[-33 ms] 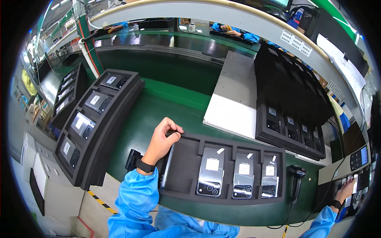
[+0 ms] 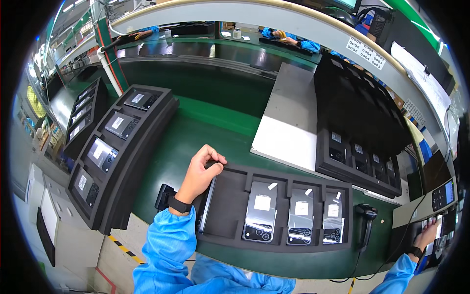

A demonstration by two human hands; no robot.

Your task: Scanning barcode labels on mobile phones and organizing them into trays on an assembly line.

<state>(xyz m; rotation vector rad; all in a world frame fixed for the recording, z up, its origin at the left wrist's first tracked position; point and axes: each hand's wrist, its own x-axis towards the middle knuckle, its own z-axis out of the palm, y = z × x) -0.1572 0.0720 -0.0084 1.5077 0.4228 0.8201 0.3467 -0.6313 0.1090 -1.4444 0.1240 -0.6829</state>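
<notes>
My left hand (image 2: 201,170) is closed round the top end of a smartphone (image 2: 206,208), which is tipped up on its long edge at the left end of a black foam tray (image 2: 225,206). Three more phones lie back up in the tray's slots: one grey phone (image 2: 260,210), a middle phone (image 2: 300,215) and a right-hand phone (image 2: 333,215). Each bears a white label and a small white strip. At the far right, my right hand (image 2: 427,234) reaches to a dark, shiny area beside a device with a small screen (image 2: 443,194). Its fingers are partly hidden; their grip is unclear.
A handheld scanner (image 2: 365,223) stands right of the tray, its cable trailing down. Stacked foam trays (image 2: 132,127) with phones are at the left; another tall stack (image 2: 362,108) stands at the back right beside a white board (image 2: 286,117). A shelf beam (image 2: 245,14) crosses above.
</notes>
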